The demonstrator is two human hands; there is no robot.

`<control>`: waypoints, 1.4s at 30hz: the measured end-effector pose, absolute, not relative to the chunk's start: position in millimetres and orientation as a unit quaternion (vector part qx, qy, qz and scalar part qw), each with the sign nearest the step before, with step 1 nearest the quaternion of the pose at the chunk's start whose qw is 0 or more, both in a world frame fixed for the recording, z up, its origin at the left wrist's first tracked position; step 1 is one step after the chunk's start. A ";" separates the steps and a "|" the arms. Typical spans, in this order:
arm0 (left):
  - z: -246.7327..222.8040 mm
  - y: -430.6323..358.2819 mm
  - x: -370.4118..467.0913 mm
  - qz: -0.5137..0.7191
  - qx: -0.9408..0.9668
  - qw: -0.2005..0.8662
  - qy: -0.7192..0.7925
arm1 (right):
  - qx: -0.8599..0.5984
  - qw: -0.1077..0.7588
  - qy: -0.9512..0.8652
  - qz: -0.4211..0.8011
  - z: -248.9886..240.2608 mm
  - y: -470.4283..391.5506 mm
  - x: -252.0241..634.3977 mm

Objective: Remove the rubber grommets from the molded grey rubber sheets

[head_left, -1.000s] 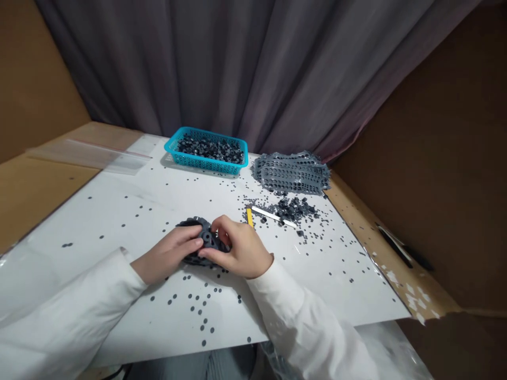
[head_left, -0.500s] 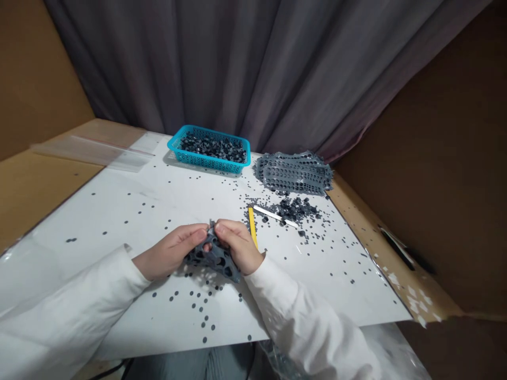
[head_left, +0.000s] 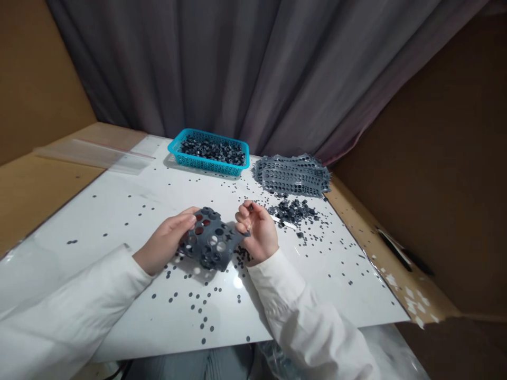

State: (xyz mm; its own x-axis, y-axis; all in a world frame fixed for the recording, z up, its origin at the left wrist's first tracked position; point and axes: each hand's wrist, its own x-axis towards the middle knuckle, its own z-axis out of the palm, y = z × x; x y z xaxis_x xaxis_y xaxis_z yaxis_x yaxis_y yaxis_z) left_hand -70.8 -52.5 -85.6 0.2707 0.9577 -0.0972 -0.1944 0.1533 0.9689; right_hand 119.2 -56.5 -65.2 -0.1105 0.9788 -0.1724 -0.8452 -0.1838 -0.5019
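A grey perforated rubber sheet [head_left: 209, 237], bent and full of round holes, is held above the white board. My left hand [head_left: 168, 240] grips its left edge between thumb and fingers. At the sheet's right end is my right hand [head_left: 259, 232], its fingers curled, with a small dark piece [head_left: 251, 207] pinched between thumb and forefinger. A corner of the sheet reaches the lower fingers of that hand. Small dark discs lie scattered on the board around both hands.
A blue basket [head_left: 209, 165] of dark pieces stands at the back. Perforated grey sheets [head_left: 293, 175] are stacked right of it, with a pile of dark pieces [head_left: 295, 211] and a white stick in front. Clear plastic bags [head_left: 106, 153] lie back left.
My hands have moved apart. The right hand shifted right and turned, now with a small dark piece between its fingertips. The sheet has opened out, and the yellow stick is no longer visible.
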 end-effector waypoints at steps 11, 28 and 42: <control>-74.3 -47.7 -67.6 0.558 0.289 0.593 0.504 | -0.346 0.640 0.106 0.678 -66.1 -49.5 136.3; -66.4 -60.7 -76.2 0.324 0.818 0.394 0.267 | -0.464 0.472 -0.597 0.453 -54.9 -76.4 109.8; -75.4 -61.8 -69.0 0.312 0.608 0.618 0.389 | -0.382 0.343 -0.810 0.285 -59.6 -84.9 103.7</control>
